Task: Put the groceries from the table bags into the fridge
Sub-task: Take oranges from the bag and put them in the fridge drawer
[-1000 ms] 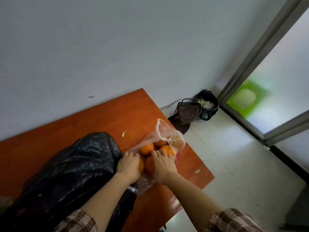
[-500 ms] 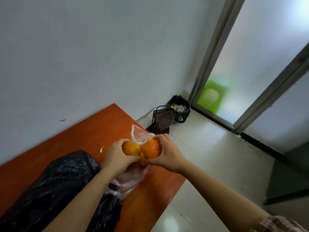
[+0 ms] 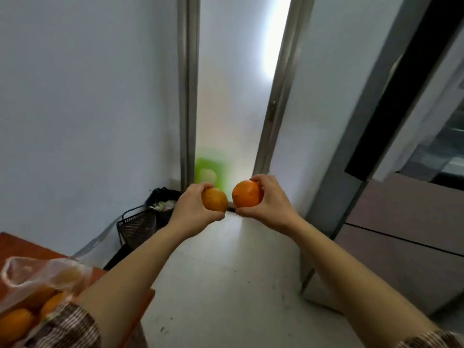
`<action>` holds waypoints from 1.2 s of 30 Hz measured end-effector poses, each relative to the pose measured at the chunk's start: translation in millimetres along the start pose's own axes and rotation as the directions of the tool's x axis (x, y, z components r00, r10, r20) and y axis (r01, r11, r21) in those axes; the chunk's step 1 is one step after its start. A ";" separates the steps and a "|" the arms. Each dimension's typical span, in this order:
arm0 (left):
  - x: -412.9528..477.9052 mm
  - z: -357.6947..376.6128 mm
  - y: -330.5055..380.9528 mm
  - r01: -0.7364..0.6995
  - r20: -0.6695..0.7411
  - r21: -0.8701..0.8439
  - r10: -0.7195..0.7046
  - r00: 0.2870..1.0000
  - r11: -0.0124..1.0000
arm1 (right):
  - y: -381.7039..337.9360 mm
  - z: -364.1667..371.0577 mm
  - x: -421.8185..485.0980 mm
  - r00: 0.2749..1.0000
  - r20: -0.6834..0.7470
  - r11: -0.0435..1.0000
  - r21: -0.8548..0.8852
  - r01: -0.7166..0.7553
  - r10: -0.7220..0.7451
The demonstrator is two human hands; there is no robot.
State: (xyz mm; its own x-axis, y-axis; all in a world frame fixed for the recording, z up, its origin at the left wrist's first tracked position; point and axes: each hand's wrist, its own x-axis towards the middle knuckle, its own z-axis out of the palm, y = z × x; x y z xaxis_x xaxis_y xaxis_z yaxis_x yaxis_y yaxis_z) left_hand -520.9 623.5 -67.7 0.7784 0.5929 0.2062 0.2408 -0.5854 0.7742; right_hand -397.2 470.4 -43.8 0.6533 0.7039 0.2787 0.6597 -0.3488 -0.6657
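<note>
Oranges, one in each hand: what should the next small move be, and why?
Probably swing both arms right, toward the grey fridge. The left hand grips a yellowish orange and the right hand grips a bright orange, both held in the air over the floor, away from the plastic bag on the table. Whether the fridge's upper door is open cannot be told.

Clear thin plastic bag (image 3: pixel 30 275), glossy wooden table (image 3: pixel 22 247), metal door frame (image 3: pixel 187 96)

no legible text, no labels, no brands, no numbers
</note>
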 end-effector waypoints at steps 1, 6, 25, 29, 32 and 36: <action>4.0 26.2 25.6 -0.023 0.010 -0.013 0.023 1.000 1.000 | 18.2 -30.7 -6.9 1.000 -0.028 1.000 -0.019 -0.003 0.003; 18.6 149.3 143.9 -0.114 0.037 -0.108 0.118 0.992 0.988 | 103.3 -164.2 -50.0 0.989 -0.135 0.992 -0.099 -0.081 0.067; 136.2 496.6 464.4 -0.712 0.102 -0.116 0.721 0.685 0.692 | 377.1 -534.2 -71.4 0.771 -0.616 0.880 -0.264 -0.394 0.160; 190.7 566.1 512.4 -0.661 0.112 -0.204 0.688 0.717 0.722 | 438.5 -589.9 -35.9 0.758 -0.620 0.876 -0.229 -0.423 0.204; 222.1 616.6 540.3 -0.585 0.096 -0.290 0.631 0.769 0.757 | 480.2 -629.1 -7.4 0.741 -0.632 0.871 -0.209 -0.445 0.227; 258.4 665.8 558.0 -0.540 0.061 -0.326 0.588 0.807 0.776 | 526.2 -660.2 29.4 0.738 -0.628 0.872 -0.187 -0.452 0.248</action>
State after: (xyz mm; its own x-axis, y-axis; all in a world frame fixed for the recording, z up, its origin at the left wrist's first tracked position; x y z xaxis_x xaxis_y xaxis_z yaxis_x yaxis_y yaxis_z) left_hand 200.6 81.9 19.2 0.8049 0.1009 0.5848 -0.4227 -0.5941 0.6843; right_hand 214.3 -101.0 71.1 0.8786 0.0448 0.4754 0.3499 -0.7380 -0.5770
